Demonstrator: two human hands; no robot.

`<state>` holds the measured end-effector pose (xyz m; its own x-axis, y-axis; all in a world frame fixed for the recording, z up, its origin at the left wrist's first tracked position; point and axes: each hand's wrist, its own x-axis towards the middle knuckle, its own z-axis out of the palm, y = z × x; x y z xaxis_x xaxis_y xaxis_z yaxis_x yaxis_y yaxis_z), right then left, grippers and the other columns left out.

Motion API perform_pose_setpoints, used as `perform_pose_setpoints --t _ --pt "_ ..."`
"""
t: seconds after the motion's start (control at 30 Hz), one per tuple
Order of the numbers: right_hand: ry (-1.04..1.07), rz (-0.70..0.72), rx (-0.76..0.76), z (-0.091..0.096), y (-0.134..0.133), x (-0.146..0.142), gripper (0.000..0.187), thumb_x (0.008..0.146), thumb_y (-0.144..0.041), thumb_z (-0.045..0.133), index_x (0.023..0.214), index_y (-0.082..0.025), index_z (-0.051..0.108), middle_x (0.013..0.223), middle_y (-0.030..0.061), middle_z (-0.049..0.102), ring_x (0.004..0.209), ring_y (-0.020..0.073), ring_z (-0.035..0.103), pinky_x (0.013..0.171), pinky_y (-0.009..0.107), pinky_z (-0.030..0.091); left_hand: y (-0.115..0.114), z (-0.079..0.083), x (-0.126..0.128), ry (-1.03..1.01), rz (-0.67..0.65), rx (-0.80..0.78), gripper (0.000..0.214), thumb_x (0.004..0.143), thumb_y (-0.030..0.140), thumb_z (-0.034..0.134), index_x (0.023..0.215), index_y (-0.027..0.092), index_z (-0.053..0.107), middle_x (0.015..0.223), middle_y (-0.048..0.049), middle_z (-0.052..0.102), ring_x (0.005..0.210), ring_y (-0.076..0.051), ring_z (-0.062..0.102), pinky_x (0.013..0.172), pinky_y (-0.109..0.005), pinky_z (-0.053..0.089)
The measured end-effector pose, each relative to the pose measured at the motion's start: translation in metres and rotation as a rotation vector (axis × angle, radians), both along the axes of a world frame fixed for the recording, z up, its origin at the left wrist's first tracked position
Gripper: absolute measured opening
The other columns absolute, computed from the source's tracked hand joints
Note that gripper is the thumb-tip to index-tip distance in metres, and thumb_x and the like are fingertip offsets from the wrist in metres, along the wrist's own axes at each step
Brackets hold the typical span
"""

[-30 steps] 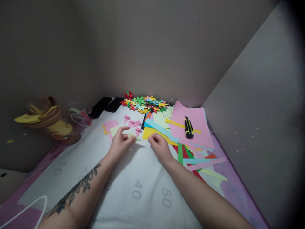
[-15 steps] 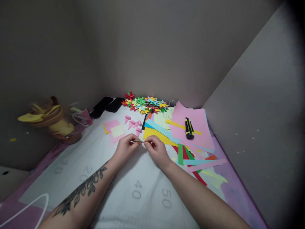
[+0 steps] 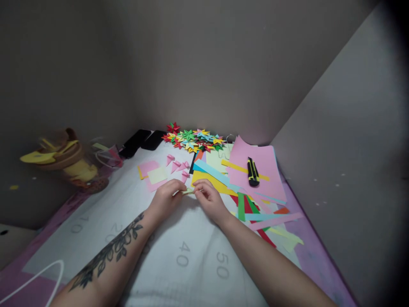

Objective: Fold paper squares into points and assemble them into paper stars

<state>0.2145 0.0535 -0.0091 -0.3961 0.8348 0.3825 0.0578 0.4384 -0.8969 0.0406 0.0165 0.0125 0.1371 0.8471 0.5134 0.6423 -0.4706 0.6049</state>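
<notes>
Between my fingertips is a small folded piece of pale yellow-green paper [image 3: 188, 191]. My left hand [image 3: 168, 195] pinches its left end, and my right hand [image 3: 209, 197] grips the right end; the fingers cover much of it. Just beyond my hands lie several small folded pink paper pieces [image 3: 175, 165]. To their left are pink paper squares [image 3: 149, 168] with a pale yellow paper square [image 3: 157, 175] on top. A yellow sheet [image 3: 212, 182] lies beyond my right hand.
Colourful folded paper stars [image 3: 191, 138] are heaped by the wall. At right, a black-and-yellow utility knife [image 3: 253, 172] rests on pink sheets [image 3: 238, 155], with loose paper strips [image 3: 263, 216] nearer. A clay pot [image 3: 75, 160] and black flat objects [image 3: 136, 143] stand or lie at left.
The pale paper has turned between my fingers, so more of its face shows. My left hand has shifted slightly left, and the fingers of my right hand have moved a little.
</notes>
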Motion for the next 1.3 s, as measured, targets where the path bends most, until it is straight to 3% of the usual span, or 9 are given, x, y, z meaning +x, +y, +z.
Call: perform_pose_setpoints --t 0.17,0.3,0.47,0.67,1.3 --pt "-0.016 -0.013 -0.008 -0.002 0.002 0.000 0.009 0.083 -0.021 0.053 0.078 -0.021 0.061 0.097 0.0056 0.055 0.093 0.0171 0.055 0.067 0.025 0.045 0.002 0.002 0.004 -0.078 0.134 -0.206 0.005 0.076 0.019 0.056 0.071 0.017 0.058 0.064 0.0026 0.056 0.060 -0.010 0.050 0.057 -0.021 0.039" --pt "-0.032 -0.046 -0.010 -0.003 0.003 0.000 0.009 0.083 -0.019 0.054 0.077 -0.021 0.060 0.084 0.0024 0.057 0.081 0.0159 0.055 0.066 0.026 0.043 0.003 -0.002 0.006 -0.148 0.131 -0.320 0.013 0.074 0.025 0.059 0.067 0.016 0.054 0.059 0.0052 0.047 0.056 -0.009 0.042 0.053 -0.020 0.034" --pt "-0.027 -0.085 -0.104 -0.005 0.002 -0.001 0.003 0.079 -0.018 0.057 0.077 -0.021 0.056 0.075 -0.0016 0.056 0.068 0.0132 0.052 0.062 0.025 0.041 0.003 -0.008 0.007 -0.213 0.112 -0.401 0.015 0.073 0.028 0.059 0.066 0.016 0.052 0.060 0.0052 0.046 0.056 -0.009 0.041 0.052 -0.020 0.031" --pt "-0.057 -0.027 -0.004 -0.003 0.003 -0.001 0.006 0.079 -0.017 0.057 0.075 -0.020 0.061 0.081 0.0010 0.059 0.076 0.0147 0.055 0.063 0.025 0.041 0.004 -0.006 0.007 -0.276 0.130 -0.454 0.020 0.072 0.031 0.059 0.064 0.016 0.048 0.059 0.0058 0.043 0.055 -0.009 0.038 0.050 -0.020 0.029" --pt "-0.033 -0.002 0.028 -0.003 0.001 -0.002 0.007 0.076 -0.014 0.058 0.074 -0.021 0.058 0.083 0.0016 0.059 0.080 0.0155 0.056 0.064 0.025 0.042 0.004 -0.004 0.009 -0.311 0.073 -0.464 0.018 0.072 0.030 0.061 0.066 0.016 0.051 0.060 0.0054 0.045 0.057 -0.009 0.039 0.052 -0.021 0.030"
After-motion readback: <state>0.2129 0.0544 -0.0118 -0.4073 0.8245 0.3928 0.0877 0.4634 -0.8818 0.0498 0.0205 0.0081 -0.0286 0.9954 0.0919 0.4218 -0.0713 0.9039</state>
